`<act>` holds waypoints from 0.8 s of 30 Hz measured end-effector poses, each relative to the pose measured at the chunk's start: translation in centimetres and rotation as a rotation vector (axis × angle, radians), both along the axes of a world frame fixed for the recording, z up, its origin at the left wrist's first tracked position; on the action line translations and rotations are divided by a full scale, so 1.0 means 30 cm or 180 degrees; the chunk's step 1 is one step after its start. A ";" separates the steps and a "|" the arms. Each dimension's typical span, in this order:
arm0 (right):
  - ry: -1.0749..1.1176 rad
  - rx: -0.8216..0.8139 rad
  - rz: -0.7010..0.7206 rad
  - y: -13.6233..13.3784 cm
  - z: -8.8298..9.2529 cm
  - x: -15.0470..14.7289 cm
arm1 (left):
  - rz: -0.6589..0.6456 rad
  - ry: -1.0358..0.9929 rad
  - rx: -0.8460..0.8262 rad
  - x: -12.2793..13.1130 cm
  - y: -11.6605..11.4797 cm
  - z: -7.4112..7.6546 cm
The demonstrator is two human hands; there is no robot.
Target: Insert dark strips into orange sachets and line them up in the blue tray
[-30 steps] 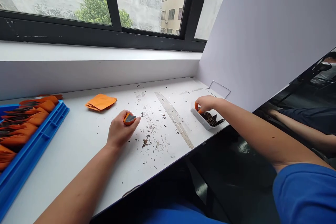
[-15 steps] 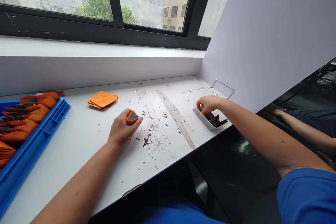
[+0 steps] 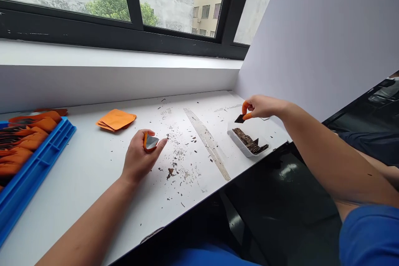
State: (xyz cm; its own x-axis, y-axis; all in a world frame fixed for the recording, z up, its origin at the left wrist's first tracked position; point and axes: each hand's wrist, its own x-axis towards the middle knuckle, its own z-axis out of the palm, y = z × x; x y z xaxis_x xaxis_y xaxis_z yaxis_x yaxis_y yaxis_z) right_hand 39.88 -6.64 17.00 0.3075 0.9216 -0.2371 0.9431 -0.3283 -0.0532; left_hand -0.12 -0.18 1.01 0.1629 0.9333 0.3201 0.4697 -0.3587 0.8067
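My left hand (image 3: 139, 156) rests on the white table and is closed on a small orange pouch (image 3: 150, 141), held with its silvery mouth spread wide. My right hand (image 3: 261, 107) is raised above a small white tray (image 3: 236, 139) of dark brown pieces. Its thumb and forefinger, both in orange finger covers, pinch one dark square piece (image 3: 239, 119). The tray sits near the table's right front edge, roughly a hand's width right of the pouch.
A stack of flat orange pouches (image 3: 116, 119) lies at the back left. A blue bin (image 3: 29, 172) with several filled orange pouches stands at the far left. Dark crumbs (image 3: 176, 162) litter the table's middle. A white panel (image 3: 311, 37) walls off the right side.
My right hand has lifted out of the white tray with one dark piece pinched in its fingers. My left hand has tilted the pouch so its mouth faces right.
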 end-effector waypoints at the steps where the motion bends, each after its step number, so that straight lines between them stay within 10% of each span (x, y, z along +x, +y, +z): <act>1: 0.0063 0.0155 0.0090 0.003 0.029 -0.016 | 0.0002 -0.0035 0.0055 -0.002 0.001 -0.002; 6: 0.1163 0.1429 0.1100 -0.011 0.104 -0.258 | -0.0222 -0.0259 0.0682 0.010 0.012 -0.015; 10: 0.2677 0.2400 0.1651 -0.019 -0.024 -0.544 | -0.0197 -0.0469 0.1298 0.022 0.029 -0.033; 16: 0.4684 0.1696 0.0986 0.073 -0.329 -0.767 | 0.0169 -0.0403 0.1621 0.007 0.026 -0.030; 24: 0.4492 0.1603 0.0321 0.068 -0.411 -0.812 | -0.0017 -0.0195 0.1270 -0.010 0.003 -0.018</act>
State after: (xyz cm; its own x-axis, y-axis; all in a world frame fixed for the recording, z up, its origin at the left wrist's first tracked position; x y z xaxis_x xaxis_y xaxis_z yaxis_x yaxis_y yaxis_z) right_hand 15.52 -4.60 4.68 0.0350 0.9974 0.0633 0.0384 0.0620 -0.9973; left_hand -0.41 -0.09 0.46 0.1369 0.7328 0.6665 0.4224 -0.6518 0.6299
